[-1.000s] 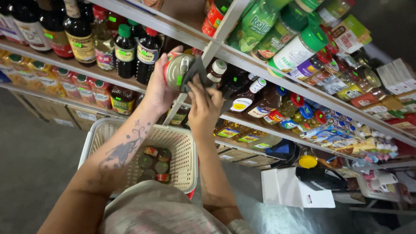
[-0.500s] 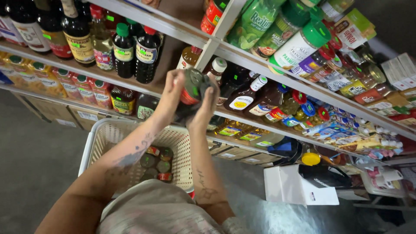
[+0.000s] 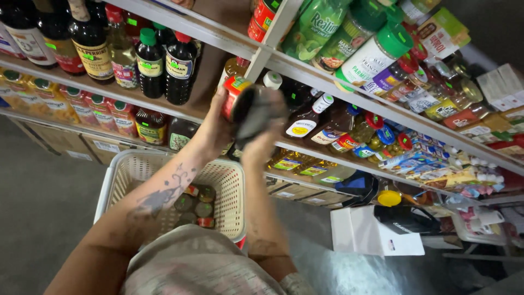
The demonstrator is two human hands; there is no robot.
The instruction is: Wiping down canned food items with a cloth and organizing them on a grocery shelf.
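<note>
Both bare forearms reach up and away from the body, converging far ahead. The left hand (image 3: 215,128) is cupped, fingers curled in a firm grip — its forearm tattooed. The right hand (image 3: 262,143) is raised just beside it, fingers folded closed.

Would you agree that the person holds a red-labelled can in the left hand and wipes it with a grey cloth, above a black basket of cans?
Not quite: the basket is white, not black, as the head view shows. The left hand does hold the red-labelled can, and the right hand presses the grey cloth to it.
</note>
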